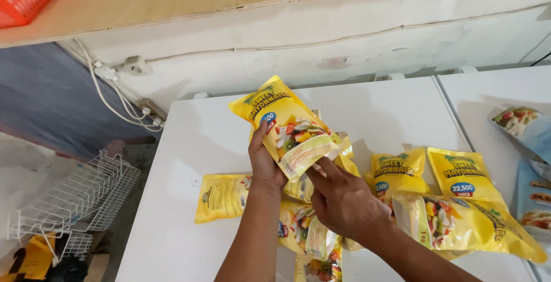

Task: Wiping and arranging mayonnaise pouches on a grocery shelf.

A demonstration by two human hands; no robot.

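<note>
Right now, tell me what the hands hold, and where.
Both hands grip one yellow pouch: left hand at its lower left edge, right hand at its bottom corner.

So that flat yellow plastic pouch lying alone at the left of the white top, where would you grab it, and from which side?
Probably by its left short edge, coming from the open left side. The flat yellow plastic pouch lies flat on the white top, so a pinch on a thin sealed edge seems easier than on the full middle. Its right end sits close to the left hand and the other pouches.
</note>
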